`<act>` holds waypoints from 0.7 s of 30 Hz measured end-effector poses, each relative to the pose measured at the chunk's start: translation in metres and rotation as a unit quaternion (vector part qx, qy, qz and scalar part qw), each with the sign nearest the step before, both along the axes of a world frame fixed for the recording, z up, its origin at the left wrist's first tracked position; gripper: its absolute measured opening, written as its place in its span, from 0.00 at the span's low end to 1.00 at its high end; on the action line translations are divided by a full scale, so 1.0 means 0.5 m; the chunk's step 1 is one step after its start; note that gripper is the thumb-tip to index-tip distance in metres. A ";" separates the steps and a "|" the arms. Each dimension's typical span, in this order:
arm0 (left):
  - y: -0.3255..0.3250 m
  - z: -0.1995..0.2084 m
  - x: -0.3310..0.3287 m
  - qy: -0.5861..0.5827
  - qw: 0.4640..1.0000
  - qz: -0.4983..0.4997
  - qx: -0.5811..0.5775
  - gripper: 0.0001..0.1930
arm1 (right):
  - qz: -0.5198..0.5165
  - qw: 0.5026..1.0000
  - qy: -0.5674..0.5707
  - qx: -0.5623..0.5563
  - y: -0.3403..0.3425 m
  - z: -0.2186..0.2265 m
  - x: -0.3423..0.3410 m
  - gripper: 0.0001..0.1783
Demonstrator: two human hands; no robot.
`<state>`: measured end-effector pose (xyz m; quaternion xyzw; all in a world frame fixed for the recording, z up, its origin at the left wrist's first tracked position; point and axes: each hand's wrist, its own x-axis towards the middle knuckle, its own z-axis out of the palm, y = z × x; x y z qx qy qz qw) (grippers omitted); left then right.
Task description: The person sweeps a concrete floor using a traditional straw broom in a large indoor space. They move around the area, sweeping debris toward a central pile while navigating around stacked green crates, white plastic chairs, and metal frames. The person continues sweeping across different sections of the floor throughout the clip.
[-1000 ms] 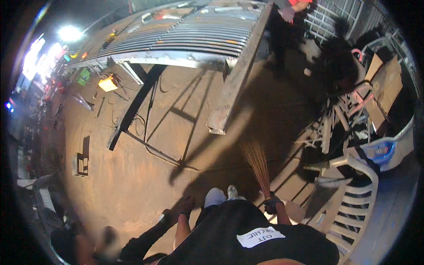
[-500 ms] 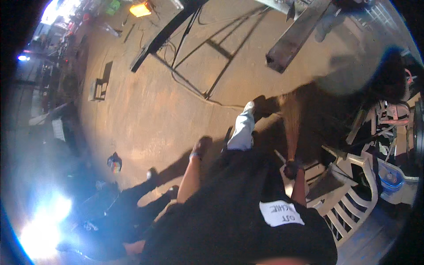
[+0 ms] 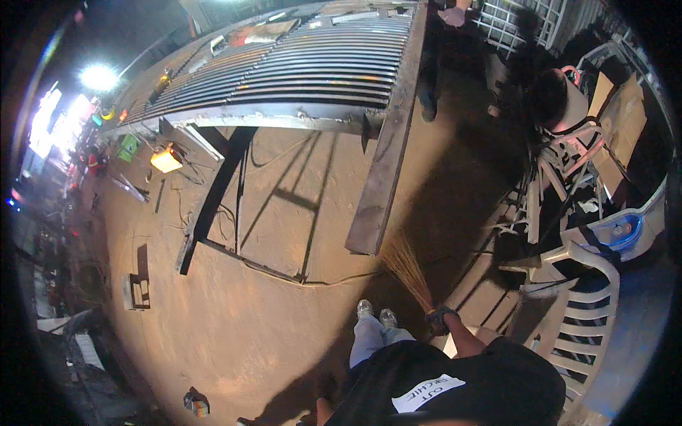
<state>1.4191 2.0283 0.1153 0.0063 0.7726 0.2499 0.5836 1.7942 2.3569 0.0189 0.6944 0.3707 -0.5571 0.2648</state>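
Observation:
My right hand (image 3: 442, 321), in a dark glove, is closed round the bound end of a stick broom (image 3: 407, 273). The broom's thin bristles fan out forward and to the left, low over the floor near the foot of a steel beam (image 3: 379, 192). Of my left arm (image 3: 323, 410) only a short piece shows at the lower edge, beside my dark shirt; its hand is lost in shadow and its fingers cannot be made out. My shoes (image 3: 376, 312) stand on the brown floor (image 3: 234, 334).
Ahead is a large metal-slatted rack (image 3: 305, 78) on steel legs. A pale plastic chair (image 3: 590, 312) stands close on my right, with a blue container (image 3: 625, 234) beyond. An orange work light (image 3: 166, 160) and a small metal frame (image 3: 135, 291) are on the left. Another person (image 3: 430, 78) stands beyond the beam.
The view has tilted up, bringing the rack into sight. My right hand keeps the broom, which now angles forward-left. My left hand has dropped toward the lower edge, and both shoes now show.

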 end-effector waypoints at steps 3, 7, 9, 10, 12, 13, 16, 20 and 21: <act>-0.005 0.001 -0.016 -0.011 1.000 -0.002 -0.010 0.12 | -0.052 0.994 0.094 0.012 0.025 0.059 -0.045 0.23; 0.020 0.005 -0.051 -0.015 1.000 -0.020 0.013 0.11 | 0.100 0.990 0.078 0.062 0.040 0.146 -0.068 0.22; 0.063 0.002 -0.083 -0.012 0.999 -0.027 0.034 0.11 | 0.208 0.964 0.109 0.124 0.035 0.166 -0.054 0.22; 0.095 -0.004 -0.096 -0.011 0.998 -0.029 0.050 0.11 | 0.150 0.976 0.100 0.121 0.027 0.165 -0.042 0.21; 0.161 -0.018 -0.126 -0.005 0.997 -0.029 0.077 0.11 | 0.003 0.983 0.114 0.146 0.004 0.145 -0.006 0.20; 0.188 -0.023 -0.138 -0.003 0.996 -0.028 0.090 0.11 | -0.082 0.959 0.204 0.178 -0.009 0.124 0.007 0.20; 0.243 -0.031 -0.170 -0.003 0.994 -0.033 0.109 0.10 | 0.022 0.878 0.322 0.353 -0.054 0.057 0.054 0.18; 0.282 -0.045 -0.203 0.007 0.984 -0.138 0.109 0.10 | 0.020 0.941 0.168 0.292 -0.073 0.062 0.070 0.17; 0.291 -0.051 -0.207 0.080 0.916 -0.354 0.168 0.08 | 0.000 0.945 0.156 0.288 -0.065 0.085 0.064 0.16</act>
